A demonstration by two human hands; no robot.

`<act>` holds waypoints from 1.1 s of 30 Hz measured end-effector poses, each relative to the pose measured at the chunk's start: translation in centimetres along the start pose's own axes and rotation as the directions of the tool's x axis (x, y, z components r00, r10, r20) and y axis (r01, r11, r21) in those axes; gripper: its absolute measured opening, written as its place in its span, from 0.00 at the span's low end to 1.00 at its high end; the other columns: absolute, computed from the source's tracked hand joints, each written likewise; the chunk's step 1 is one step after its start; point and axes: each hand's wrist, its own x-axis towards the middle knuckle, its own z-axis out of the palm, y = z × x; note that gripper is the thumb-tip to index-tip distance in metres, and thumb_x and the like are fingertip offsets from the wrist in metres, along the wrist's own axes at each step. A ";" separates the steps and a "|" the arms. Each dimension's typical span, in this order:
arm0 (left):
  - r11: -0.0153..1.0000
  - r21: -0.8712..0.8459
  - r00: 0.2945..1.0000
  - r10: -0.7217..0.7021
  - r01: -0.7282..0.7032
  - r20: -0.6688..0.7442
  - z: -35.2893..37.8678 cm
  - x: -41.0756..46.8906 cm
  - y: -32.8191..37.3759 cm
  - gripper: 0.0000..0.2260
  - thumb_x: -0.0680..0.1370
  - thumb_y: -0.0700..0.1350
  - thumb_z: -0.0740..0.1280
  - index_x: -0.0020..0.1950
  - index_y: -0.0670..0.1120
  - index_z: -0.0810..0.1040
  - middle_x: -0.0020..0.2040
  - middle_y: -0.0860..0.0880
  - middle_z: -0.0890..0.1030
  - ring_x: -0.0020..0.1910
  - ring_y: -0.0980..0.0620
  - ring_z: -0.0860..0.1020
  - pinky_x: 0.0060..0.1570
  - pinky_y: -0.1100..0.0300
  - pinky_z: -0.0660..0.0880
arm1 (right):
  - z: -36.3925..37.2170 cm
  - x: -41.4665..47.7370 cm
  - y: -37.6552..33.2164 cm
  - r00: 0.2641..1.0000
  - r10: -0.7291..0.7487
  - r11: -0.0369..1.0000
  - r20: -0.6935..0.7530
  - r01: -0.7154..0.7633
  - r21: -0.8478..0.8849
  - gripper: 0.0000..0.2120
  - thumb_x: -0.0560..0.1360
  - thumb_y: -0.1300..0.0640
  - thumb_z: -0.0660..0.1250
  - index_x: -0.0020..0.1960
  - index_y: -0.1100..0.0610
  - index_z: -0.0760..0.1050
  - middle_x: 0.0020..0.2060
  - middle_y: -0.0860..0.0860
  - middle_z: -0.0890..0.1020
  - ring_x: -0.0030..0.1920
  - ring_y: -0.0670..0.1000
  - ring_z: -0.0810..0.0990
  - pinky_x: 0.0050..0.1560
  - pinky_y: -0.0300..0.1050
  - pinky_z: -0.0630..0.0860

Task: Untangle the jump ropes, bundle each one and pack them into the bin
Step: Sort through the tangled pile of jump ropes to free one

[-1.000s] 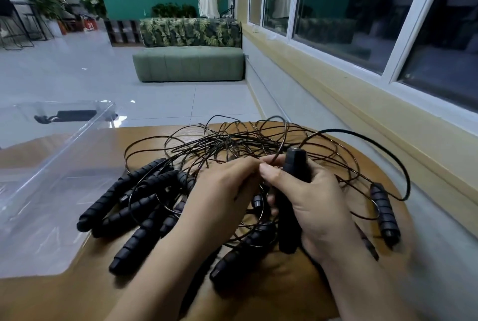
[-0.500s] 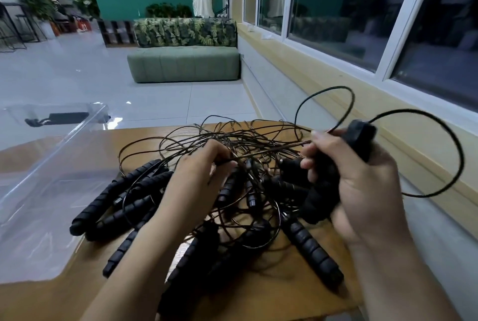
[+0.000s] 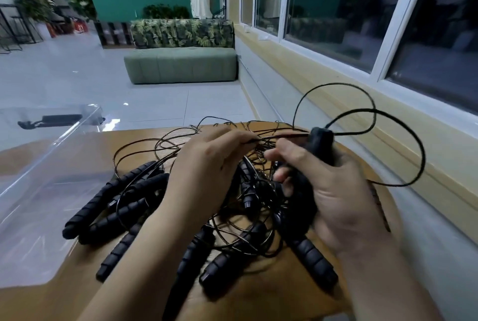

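Pinching one thin black cord (image 3: 282, 136) between thumb and fingertips, the left hand (image 3: 207, 165) is drawing it taut over the pile. The right hand (image 3: 336, 191) is curling round a black handle (image 3: 320, 143) and holding it upright above the table (image 3: 245, 302).

Going from the left, the clear plastic bin (image 3: 85, 124) is sitting at the table's left edge, and no bundled rope is showing inside it. A dark shape is showing through its far wall, though whether that is in the bin or behind it cannot be told. Just beside the bin, several ribbed foam handles (image 3: 108, 196) are lying fanned out with cords looping over them. In the middle, under and between both hands, the jump ropes (image 3: 258, 204) are lying in one dense tangle of wiry coils, with more handles poking out at the near side. To the right, two wide loops (image 3: 423, 157) are springing out from the held handle and hanging past the table's edge.

Judging by this, the task is only beginning: one rope is being worked loose, nothing is bundled yet, and all the packing is waiting to be done.
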 end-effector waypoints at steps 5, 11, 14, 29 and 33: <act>0.998 -0.062 0.997 0.019 -0.014 0.080 1.2 -0.4 0.9 0.07 0.82 0.42 0.71 0.58 0.48 0.86 0.51 0.56 0.84 0.50 0.51 0.82 0.47 0.51 0.78 | 0.6 0.2 1.6 0.992 -0.087 0.987 -0.088 0.074 -0.140 0.05 0.76 0.56 0.78 0.49 0.57 0.86 0.43 0.58 0.89 0.38 0.55 0.85 0.35 0.48 0.76; 0.988 -0.083 0.982 -0.113 0.127 0.150 2.4 -1.5 -2.7 0.03 0.82 0.45 0.73 0.55 0.49 0.85 0.48 0.60 0.82 0.48 0.59 0.80 0.47 0.57 0.78 | 0.8 -0.3 0.6 0.990 -0.100 0.991 -0.096 0.091 -0.093 0.04 0.79 0.60 0.75 0.46 0.60 0.86 0.42 0.58 0.89 0.39 0.54 0.87 0.37 0.44 0.78; 0.983 -0.048 0.977 -0.170 0.178 0.131 2.3 -1.5 -4.4 0.03 0.82 0.46 0.73 0.55 0.50 0.84 0.50 0.60 0.84 0.50 0.61 0.80 0.50 0.61 0.77 | 0.4 -0.2 -0.9 0.966 -0.190 0.981 -0.172 0.192 -0.008 0.05 0.79 0.62 0.74 0.44 0.58 0.85 0.41 0.59 0.89 0.37 0.53 0.85 0.34 0.41 0.76; 0.990 -0.142 1.000 -0.010 0.010 -0.004 -0.4 0.6 -0.2 0.09 0.83 0.42 0.71 0.62 0.47 0.87 0.52 0.53 0.86 0.51 0.57 0.84 0.49 0.60 0.78 | 1.8 0.4 -0.1 0.997 -0.037 0.997 0.064 0.041 -0.062 0.06 0.74 0.53 0.78 0.50 0.52 0.87 0.43 0.57 0.88 0.32 0.52 0.79 0.31 0.44 0.74; 0.959 -0.258 0.991 -0.100 0.120 0.090 0.2 -0.1 0.0 0.11 0.81 0.42 0.74 0.63 0.49 0.86 0.53 0.60 0.86 0.52 0.62 0.84 0.52 0.66 0.77 | 1.1 1.0 1.2 0.995 -0.084 0.970 -0.055 0.069 -0.232 0.03 0.77 0.55 0.78 0.45 0.51 0.86 0.41 0.57 0.88 0.35 0.54 0.84 0.35 0.52 0.80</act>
